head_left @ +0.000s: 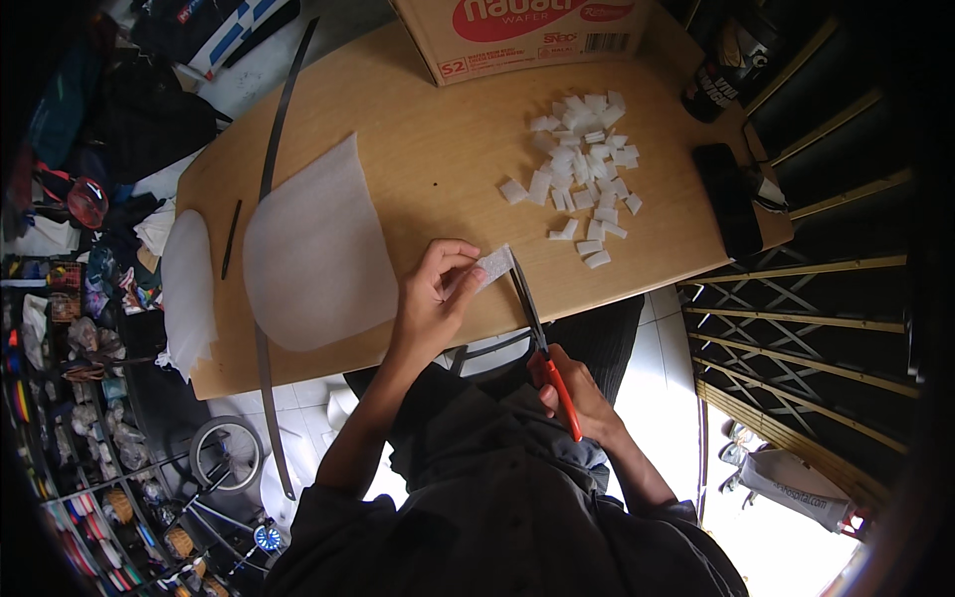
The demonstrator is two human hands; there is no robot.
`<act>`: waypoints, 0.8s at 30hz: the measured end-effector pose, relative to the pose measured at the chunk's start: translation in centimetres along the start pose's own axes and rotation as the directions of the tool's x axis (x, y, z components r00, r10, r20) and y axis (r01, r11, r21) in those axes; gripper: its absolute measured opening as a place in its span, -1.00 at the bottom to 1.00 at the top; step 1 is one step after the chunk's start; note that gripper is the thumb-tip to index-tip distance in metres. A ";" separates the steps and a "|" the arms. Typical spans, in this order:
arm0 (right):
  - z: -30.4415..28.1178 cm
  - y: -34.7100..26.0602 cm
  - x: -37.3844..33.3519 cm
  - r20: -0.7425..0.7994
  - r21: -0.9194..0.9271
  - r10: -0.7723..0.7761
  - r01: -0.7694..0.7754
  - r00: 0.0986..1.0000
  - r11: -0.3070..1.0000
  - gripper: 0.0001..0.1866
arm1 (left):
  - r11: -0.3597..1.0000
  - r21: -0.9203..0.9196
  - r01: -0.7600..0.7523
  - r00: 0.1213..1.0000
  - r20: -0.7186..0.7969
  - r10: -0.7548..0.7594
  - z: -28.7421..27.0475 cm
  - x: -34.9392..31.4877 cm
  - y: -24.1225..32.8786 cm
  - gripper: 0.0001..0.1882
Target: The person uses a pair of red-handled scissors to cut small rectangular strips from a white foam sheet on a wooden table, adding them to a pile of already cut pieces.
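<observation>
wooden table (418, 139) with foam pieces (582, 164), cardboard box (527, 35), cluttered shelves (70, 398)

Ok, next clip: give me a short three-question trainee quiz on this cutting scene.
1. True or false: the left hand pinches a small foam strip.
2. Which tool does the right hand hold? A) knife B) red-handled scissors C) ruler
3. Where does the pile of cut foam pieces lie relative to the large foam sheet on the wooden table?

Key: 1 true; 2 B; 3 to the person's right of it, near the cardboard box.
</observation>
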State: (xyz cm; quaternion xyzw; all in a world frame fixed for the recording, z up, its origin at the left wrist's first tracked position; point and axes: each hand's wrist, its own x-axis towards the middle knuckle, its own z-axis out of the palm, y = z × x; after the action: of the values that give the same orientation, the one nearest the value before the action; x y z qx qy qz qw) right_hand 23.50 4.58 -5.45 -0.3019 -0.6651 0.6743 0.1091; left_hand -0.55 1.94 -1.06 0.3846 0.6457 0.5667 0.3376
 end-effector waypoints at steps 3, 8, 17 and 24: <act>0.0 -0.4 0.1 -0.009 -0.078 -0.043 0.042 0.999 0.996 0.04 | 0.999 0.018 -0.039 0.999 -0.006 0.039 0.3 0.0 -0.5 -0.83; 0.3 -0.3 0.2 -0.066 -0.108 -0.047 0.039 0.997 0.993 -0.10 | 0.997 0.080 -0.007 0.999 0.039 0.004 0.3 0.0 -0.7 -0.84; -0.7 -1.2 0.2 -0.058 -0.155 0.001 -0.010 0.998 0.988 -0.63 | 0.995 0.101 0.010 0.995 0.101 -0.020 0.1 -0.2 0.2 -0.83; -0.6 -0.8 0.3 -0.089 -0.162 -0.058 0.043 0.994 0.986 -0.74 | 0.980 0.173 0.094 0.983 0.138 -0.119 0.0 -0.1 0.4 -0.85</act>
State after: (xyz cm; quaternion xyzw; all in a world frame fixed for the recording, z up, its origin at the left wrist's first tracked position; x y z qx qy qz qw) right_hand 23.36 5.28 -4.69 -0.3237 -0.7186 0.6010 0.1326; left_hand -0.45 1.84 -0.66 0.4170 0.6835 0.4622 0.3812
